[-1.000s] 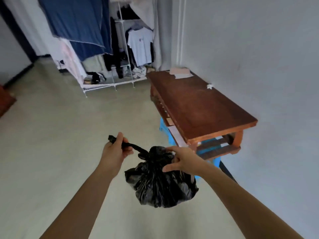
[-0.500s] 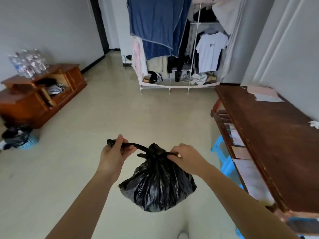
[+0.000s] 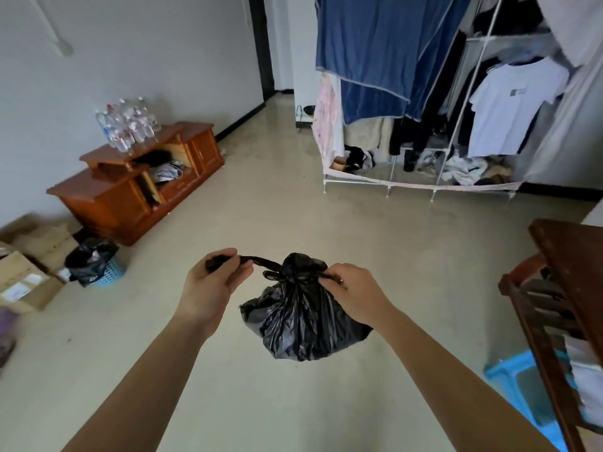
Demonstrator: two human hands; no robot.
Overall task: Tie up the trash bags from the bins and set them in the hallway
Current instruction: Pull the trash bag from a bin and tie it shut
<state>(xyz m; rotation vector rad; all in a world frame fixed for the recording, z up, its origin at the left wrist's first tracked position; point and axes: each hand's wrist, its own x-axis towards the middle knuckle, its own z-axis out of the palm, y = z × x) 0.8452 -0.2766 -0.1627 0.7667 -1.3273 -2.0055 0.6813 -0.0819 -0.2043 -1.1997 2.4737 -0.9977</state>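
My left hand grips twisted tail of crinkled black plastic trash bag; my right hand pinches opposite tail at knot; bag hangs above pale floor.

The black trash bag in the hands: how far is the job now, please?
Done: the black trash bag is out of its bin, its neck gathered into a knot. In hand: the left hand pulls one tail, the right hand pinches the other. Left: carrying it out, and tying the open liner in the blue bin.
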